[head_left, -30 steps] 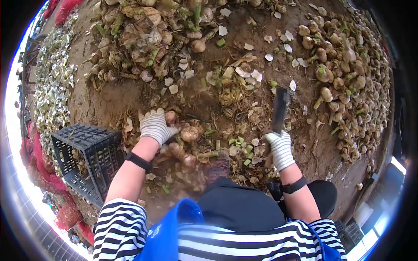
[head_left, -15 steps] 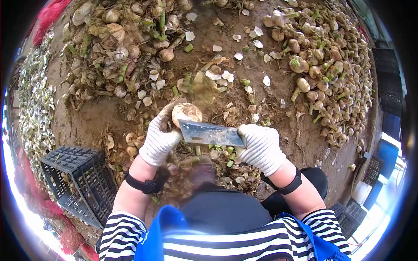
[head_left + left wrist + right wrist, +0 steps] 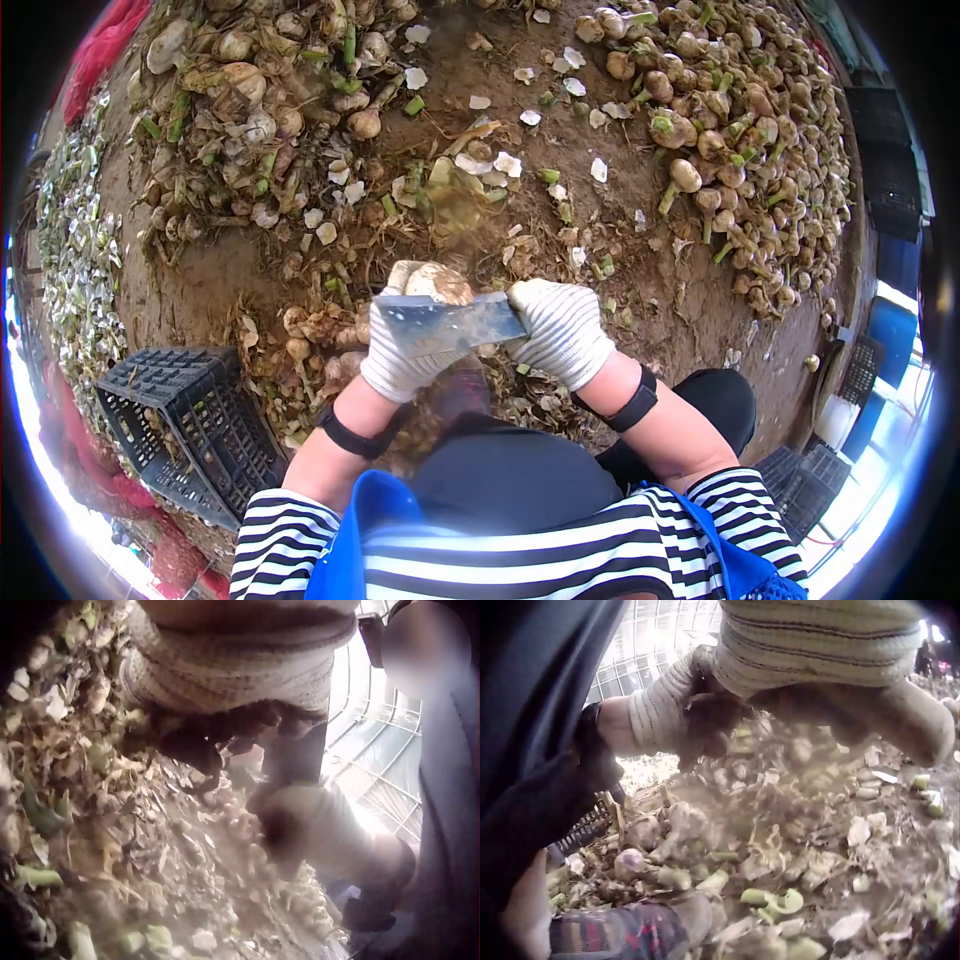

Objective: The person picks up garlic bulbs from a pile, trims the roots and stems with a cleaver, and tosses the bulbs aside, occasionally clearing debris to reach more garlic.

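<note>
In the head view, my gloved left hand [image 3: 400, 355] grips a pale, soil-stained garlic bulb [image 3: 440, 282] above the littered ground. My right hand [image 3: 562, 332], in a striped glove, holds a broad-bladed knife [image 3: 450, 326] by its handle. The blade lies crosswise at the near side of the bulb and covers part of the left hand. Seen from the left wrist, the left glove [image 3: 232, 667] fills the top, with the right hand [image 3: 315, 825] beyond it. The right wrist view has the right glove [image 3: 817, 649] overhead and the left hand [image 3: 667, 712] behind.
A heap of untrimmed garlic [image 3: 250, 110] lies at the upper left and a larger pile of bulbs [image 3: 740, 140] at the right. A black plastic crate [image 3: 190, 420] lies on its side by the left arm. Cut green stems [image 3: 772, 900] and skins litter the ground.
My left hand has lifted a garlic bulb from the ground cluster. The right hand has brought the knife from the right to the bulb, and its blade has shifted left across it.
</note>
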{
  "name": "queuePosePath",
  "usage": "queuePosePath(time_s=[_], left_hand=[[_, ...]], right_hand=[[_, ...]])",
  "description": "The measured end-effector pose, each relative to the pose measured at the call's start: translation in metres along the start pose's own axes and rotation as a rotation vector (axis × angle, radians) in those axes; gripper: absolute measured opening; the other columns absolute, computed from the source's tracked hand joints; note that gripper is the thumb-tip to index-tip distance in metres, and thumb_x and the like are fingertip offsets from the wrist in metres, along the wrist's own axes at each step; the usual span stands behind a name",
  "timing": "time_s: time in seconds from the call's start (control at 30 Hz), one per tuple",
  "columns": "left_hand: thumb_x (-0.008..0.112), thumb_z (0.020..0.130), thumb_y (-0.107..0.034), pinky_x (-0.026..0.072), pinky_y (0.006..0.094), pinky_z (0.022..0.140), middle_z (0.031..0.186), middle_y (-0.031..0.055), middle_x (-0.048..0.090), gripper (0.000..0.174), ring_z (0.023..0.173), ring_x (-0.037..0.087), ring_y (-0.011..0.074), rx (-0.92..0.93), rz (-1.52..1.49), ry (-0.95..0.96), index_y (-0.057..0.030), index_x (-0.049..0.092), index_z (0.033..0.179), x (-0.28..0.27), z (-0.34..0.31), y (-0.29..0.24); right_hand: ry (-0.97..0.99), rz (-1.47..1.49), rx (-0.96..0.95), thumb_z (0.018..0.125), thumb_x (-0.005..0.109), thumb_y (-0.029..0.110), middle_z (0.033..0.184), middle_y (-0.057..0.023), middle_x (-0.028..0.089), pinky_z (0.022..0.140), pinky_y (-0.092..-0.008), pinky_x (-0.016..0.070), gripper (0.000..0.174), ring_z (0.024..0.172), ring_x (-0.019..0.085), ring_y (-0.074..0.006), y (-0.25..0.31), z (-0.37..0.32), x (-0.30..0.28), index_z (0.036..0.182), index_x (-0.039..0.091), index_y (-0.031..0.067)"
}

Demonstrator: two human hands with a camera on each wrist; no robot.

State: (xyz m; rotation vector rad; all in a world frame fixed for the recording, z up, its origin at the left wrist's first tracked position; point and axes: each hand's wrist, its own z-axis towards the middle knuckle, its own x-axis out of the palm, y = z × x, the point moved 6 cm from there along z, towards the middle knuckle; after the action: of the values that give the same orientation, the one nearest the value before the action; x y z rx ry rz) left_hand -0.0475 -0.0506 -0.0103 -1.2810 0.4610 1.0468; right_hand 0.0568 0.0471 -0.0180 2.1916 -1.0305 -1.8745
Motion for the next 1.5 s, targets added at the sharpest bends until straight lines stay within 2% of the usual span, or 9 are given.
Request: queuePosePath(time_s=[0.33,0.6,0.8,1.0,1.17,1.3,1.37,1.43,1.5], left_hand=[[0.085,0.058,-0.018,0.0474,0.0307,0.087,0.116,0.0088,0.052,0.08,0.103,0.053,0.0186,-0.378,-0.725,-0.063,-0.0046,0.041,0.123,-0.025,-0.004,0.027],[0.07,0.081,-0.028,0.0516,0.037,0.086,0.101,0.0088,0.06,0.042,0.096,0.06,0.0224,-0.817,-1.549,-0.279,-0.0064,0.053,0.113,0.0,-0.006,0.059],[0.067,0.081,-0.029,0.0496,0.0424,0.089,0.099,0.0106,0.062,0.03,0.097,0.06,0.0264,-0.802,-2.089,-0.563,-0.0064,0.058,0.098,0.032,0.007,0.041],[0.063,0.084,-0.033,0.0462,0.0342,0.09,0.113,0.0099,0.058,0.044,0.109,0.055,0.0213,-0.659,-1.631,-0.2,-0.0064,0.05,0.116,0.01,0.069,-0.006],[0.076,0.068,-0.018,0.0328,0.0312,0.103,0.13,0.0151,0.047,0.073,0.123,0.042,0.0235,0.003,-1.203,-0.126,-0.0038,0.042,0.131,-0.037,0.12,-0.056],[0.063,0.082,-0.04,0.0445,0.0368,0.094,0.126,0.02,0.052,0.061,0.113,0.054,0.0291,-1.022,-0.335,-0.209,-0.0039,0.046,0.128,-0.076,-0.007,0.097],[0.046,0.083,-0.058,0.0422,0.0434,0.095,0.12,0.0271,0.054,0.075,0.112,0.055,0.0338,-1.394,0.352,0.357,0.0003,0.043,0.13,-0.088,-0.106,0.154],[0.041,0.082,-0.063,0.0422,0.0392,0.094,0.118,0.0221,0.058,0.08,0.11,0.057,0.0308,-1.424,0.355,0.856,0.0006,0.043,0.13,-0.064,-0.166,0.18],[0.056,0.079,-0.049,0.0446,0.0402,0.091,0.113,0.0219,0.06,0.068,0.105,0.059,0.0328,-1.322,0.209,0.631,-0.0036,0.045,0.128,-0.055,-0.163,0.183]], right_hand=[[0.116,-0.148,0.455,0.072,0.061,0.02,0.078,-0.0156,0.065,0.065,-0.0395,0.0509,0.017,0.073,0.064,-0.031,-0.088,-0.021,0.008,0.084,0.061,0.0083],[-0.082,1.13,0.643,0.076,0.058,0.007,0.065,-0.002,0.06,0.048,-0.0249,0.0459,0.006,0.054,0.053,-0.0084,-0.032,-0.025,0.013,0.079,0.062,0.0037],[-0.213,0.991,0.463,0.074,0.061,0.01,0.065,-0.0055,0.059,0.057,-0.0259,0.0436,0.01,0.06,0.052,-0.0096,-0.015,-0.002,0.012,0.078,0.062,0.0013],[0.309,0.791,0.773,0.078,0.061,0.026,0.083,-0.0189,0.067,0.077,-0.0352,0.048,0.031,0.085,0.063,-0.0261,-0.028,-0.058,0.108,0.089,0.066,-0.0016],[0.003,1.105,0.552,0.078,0.066,0.022,0.067,-0.0088,0.06,0.056,-0.0326,0.0491,0.02,0.059,0.058,-0.0164,-0.069,-0.025,0.086,0.085,0.064,0.0035],[-0.248,1.203,0.848,0.072,0.062,0.007,0.058,-0.0019,0.053,0.037,-0.0287,0.0394,0.009,0.042,0.048,-0.014,-0.101,-0.032,0.036,0.079,0.057,0.0042],[-0.306,1.175,0.995,0.071,0.062,0.006,0.055,-0.0014,0.05,0.034,-0.0281,0.0366,0.009,0.039,0.046,-0.0133,-0.12,-0.044,0.051,0.078,0.056,0.0048],[-0.268,1.229,0.98,0.07,0.062,0.004,0.056,-0.0008,0.05,0.033,-0.0278,0.036,0.01,0.038,0.044,-0.0114,-0.109,-0.036,0.057,0.077,0.056,0.0058],[-0.194,1.28,0.891,0.069,0.063,0.004,0.056,0.0005,0.05,0.033,-0.0265,0.0346,0.011,0.039,0.044,-0.009,-0.088,-0.025,0.06,0.076,0.056,0.0073]])
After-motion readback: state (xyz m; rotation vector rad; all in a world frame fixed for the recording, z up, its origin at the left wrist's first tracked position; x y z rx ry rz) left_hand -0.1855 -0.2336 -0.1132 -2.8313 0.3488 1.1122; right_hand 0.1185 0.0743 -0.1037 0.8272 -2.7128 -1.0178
